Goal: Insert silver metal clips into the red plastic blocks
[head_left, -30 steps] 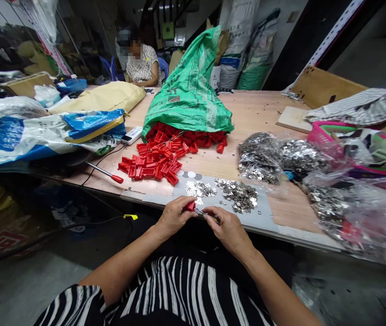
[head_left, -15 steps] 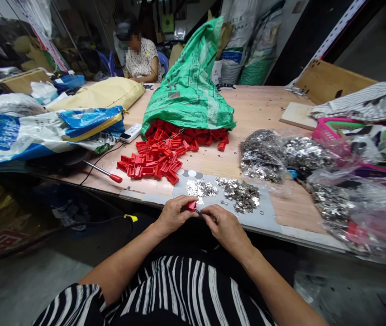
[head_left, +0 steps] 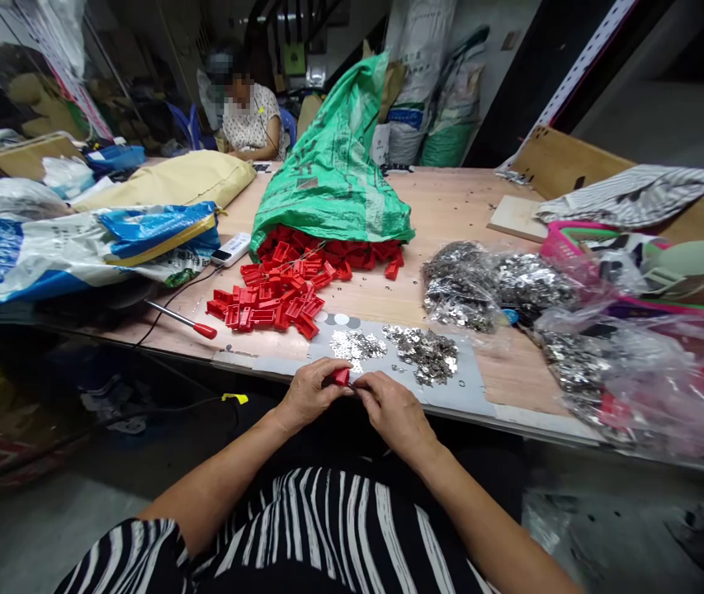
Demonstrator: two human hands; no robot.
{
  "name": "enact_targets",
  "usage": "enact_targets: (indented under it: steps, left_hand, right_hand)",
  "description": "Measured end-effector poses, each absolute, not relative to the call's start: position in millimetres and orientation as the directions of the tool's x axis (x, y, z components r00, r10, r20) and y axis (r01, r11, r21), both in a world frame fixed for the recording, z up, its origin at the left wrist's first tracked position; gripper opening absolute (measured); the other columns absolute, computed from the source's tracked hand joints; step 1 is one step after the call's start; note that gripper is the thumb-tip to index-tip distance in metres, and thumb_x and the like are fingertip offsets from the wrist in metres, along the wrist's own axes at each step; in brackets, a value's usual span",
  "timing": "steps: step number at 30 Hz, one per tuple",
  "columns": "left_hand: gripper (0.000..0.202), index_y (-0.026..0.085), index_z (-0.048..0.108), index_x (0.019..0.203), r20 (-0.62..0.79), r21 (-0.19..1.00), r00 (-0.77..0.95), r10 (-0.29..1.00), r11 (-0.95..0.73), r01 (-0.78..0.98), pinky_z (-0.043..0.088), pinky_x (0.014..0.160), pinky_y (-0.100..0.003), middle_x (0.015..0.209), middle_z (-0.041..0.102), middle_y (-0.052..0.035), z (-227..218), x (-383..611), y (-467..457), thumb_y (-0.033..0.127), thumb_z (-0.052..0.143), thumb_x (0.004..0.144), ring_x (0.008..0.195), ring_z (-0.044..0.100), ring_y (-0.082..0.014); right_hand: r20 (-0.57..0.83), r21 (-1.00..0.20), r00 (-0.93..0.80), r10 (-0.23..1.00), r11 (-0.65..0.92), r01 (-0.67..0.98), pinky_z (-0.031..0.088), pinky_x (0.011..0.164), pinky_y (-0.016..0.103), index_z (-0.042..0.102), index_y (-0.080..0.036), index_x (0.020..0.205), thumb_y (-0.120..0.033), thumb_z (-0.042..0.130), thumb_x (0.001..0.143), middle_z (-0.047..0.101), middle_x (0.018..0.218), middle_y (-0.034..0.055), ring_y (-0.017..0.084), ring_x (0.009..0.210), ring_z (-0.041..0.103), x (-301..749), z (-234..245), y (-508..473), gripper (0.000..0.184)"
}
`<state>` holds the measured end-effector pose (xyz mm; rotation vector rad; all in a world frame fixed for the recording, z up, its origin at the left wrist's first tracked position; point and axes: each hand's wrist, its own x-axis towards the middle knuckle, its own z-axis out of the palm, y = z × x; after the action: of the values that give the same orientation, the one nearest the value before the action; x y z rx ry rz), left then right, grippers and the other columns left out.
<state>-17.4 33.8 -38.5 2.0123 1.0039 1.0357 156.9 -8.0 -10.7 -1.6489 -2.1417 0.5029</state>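
My left hand [head_left: 309, 398] is closed around a small red plastic housing [head_left: 340, 377] just off the table's front edge. Beside it, my right hand [head_left: 394, 412] pinches a thin metal tool [head_left: 352, 386], its tip at the red housing; most of the tool is hidden by the fingers. Just beyond the hands, a bright pile of small metal pieces [head_left: 357, 346] and a darker pile of metal pieces [head_left: 422, 355] lie on a grey sheet [head_left: 469, 379]. Loose red housings [head_left: 271, 301] spill from the mouth of a green woven sack [head_left: 333, 190].
Plastic bags of metal parts [head_left: 460, 285] and a pink basket [head_left: 559, 239] stand on the right. A red-handled screwdriver [head_left: 203, 330], a white device [head_left: 232, 249] and blue-white sacks [head_left: 79, 247] lie left. Across the table sits another person [head_left: 252, 124].
The view has shifted slightly, so the table contents appear further left. Both hands stay together at the red housing, and less of the thin metal tool shows between them.
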Motion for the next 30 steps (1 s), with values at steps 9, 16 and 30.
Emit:
enact_targets:
  steps: [9,16,30]
  left_hand:
    - [0.032,0.019,0.062,0.097,0.183,0.959,0.266,0.947,-0.231,0.162,0.046,0.078,-0.027,0.090,0.064,-0.0015,-25,-15,23,0.027,0.077,0.070,0.081,0.059,-0.0151]
    - [0.022,0.016,0.056,0.087,-0.183,0.793,0.331,0.926,0.338,-0.507,0.047,0.079,-0.026,0.085,0.066,-0.0019,-1,-5,6,0.026,0.072,0.076,0.078,0.064,-0.0126]
    - [0.014,0.008,0.061,0.085,-0.424,0.384,0.448,0.787,0.605,-0.698,0.053,0.082,-0.032,0.082,0.071,-0.0097,0,6,-9,0.021,0.058,0.088,0.075,0.070,-0.0178]
  right_hand:
    - [0.086,-0.757,-0.234,0.969,0.216,0.616,0.046,0.081,0.032,0.052,-0.022,0.107,-0.026,0.037,0.094,0.064,0.099,0.0063,0.018,0.090,0.060,177,-8,-16,0.020]
    - [0.018,-0.844,-0.324,0.946,0.188,0.502,0.045,0.076,0.027,0.034,-0.024,0.139,-0.034,0.034,0.098,0.065,0.072,-0.0031,0.014,0.071,0.061,176,9,-27,0.043]
    - [0.108,-0.762,-0.314,0.943,0.281,0.583,0.044,0.065,0.024,0.049,-0.022,0.131,-0.034,0.039,0.097,0.063,0.069,-0.0010,0.015,0.064,0.060,172,11,-32,0.037]
